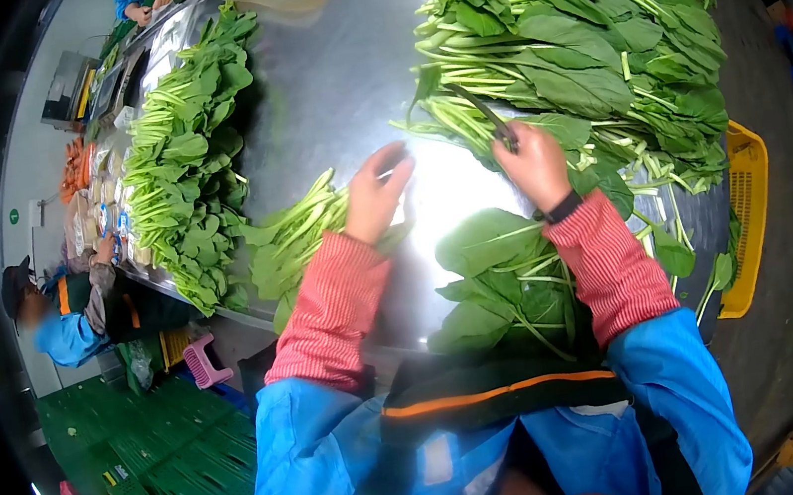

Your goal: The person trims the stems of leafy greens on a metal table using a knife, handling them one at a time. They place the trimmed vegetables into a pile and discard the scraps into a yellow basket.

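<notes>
My right hand (536, 165) is closed around a dark knife (487, 113), its blade pointing up and left over the stems of leafy greens (460, 119). To the left, my left hand (377, 192) is held over the metal table, thumb and fingers apart with nothing visible between them. Just beside it lies a small bunch of greens (299, 228), stems toward the upper right. A big heap of greens (570, 44) covers the table's right side. Some loose leaves (496, 279) lie close to my body, below my right hand.
A long row of bundled greens (190, 164) lines the left side of the steel table (325, 87). Past the right edge is a yellow crate (750, 211). Green crates (153, 450) stand at lower left. A co-worker in blue (71, 325) is at the left; another person's hand shows at top left.
</notes>
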The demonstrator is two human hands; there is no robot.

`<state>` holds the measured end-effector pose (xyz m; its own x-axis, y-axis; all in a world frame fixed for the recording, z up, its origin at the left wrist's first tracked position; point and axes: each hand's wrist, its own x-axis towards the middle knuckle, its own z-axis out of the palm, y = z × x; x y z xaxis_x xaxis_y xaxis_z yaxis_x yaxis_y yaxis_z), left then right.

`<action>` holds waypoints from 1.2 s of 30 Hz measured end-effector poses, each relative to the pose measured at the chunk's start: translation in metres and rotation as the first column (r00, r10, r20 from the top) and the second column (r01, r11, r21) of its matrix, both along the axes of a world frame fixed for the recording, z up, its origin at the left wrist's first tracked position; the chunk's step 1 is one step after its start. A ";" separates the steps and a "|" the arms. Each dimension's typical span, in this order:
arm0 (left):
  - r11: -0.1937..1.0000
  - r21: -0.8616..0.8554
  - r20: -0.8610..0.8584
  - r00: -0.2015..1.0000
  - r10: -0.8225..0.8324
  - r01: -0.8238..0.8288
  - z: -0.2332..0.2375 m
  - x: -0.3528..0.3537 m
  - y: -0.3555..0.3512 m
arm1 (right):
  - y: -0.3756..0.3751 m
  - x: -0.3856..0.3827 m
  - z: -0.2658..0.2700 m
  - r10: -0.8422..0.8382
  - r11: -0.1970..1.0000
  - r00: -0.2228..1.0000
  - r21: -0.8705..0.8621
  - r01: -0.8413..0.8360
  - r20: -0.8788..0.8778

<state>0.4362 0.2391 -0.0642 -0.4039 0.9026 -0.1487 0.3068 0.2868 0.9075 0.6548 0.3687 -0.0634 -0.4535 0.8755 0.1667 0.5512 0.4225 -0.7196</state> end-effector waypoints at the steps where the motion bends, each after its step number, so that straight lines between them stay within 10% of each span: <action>1: 0.995 0.092 0.161 0.987 0.023 -0.038 -0.003 0.015 0.012 | -0.009 0.008 0.005 -0.002 0.996 1.000 -0.093 -0.001 -0.029; 5: 0.990 -0.064 0.641 0.756 0.135 -0.122 0.007 0.063 0.041 | -0.050 0.043 0.006 -0.011 0.934 0.971 -0.349 -0.076 -0.240; 12: 0.985 -0.152 0.769 0.616 0.172 -0.084 0.005 0.103 0.035 | -0.082 0.088 0.021 0.035 0.919 0.970 -0.374 -0.126 -0.240; 20: 0.970 -0.181 0.577 0.816 -0.030 0.164 0.049 0.123 0.003 | -0.052 0.094 0.050 0.129 0.942 0.987 0.299 -0.153 0.100; 27: 0.973 -0.188 0.585 0.811 0.003 0.132 0.053 0.114 -0.011 | -0.042 0.112 0.005 0.051 0.987 0.996 -0.157 -0.038 0.079; 29: 0.975 -0.176 0.559 0.829 -0.013 0.134 0.050 0.120 -0.008 | -0.055 0.096 0.024 0.112 0.904 0.940 -0.359 -0.231 -0.322; 34: 0.964 -0.121 0.402 0.899 -0.171 0.237 0.041 0.107 -0.006 | -0.046 0.089 0.032 0.113 0.801 0.927 -0.519 -0.298 -0.358; 36: 0.970 -0.178 0.464 0.884 -0.065 0.165 0.047 0.093 -0.011 | -0.030 0.107 0.030 0.129 0.592 0.963 -0.760 -0.267 -0.238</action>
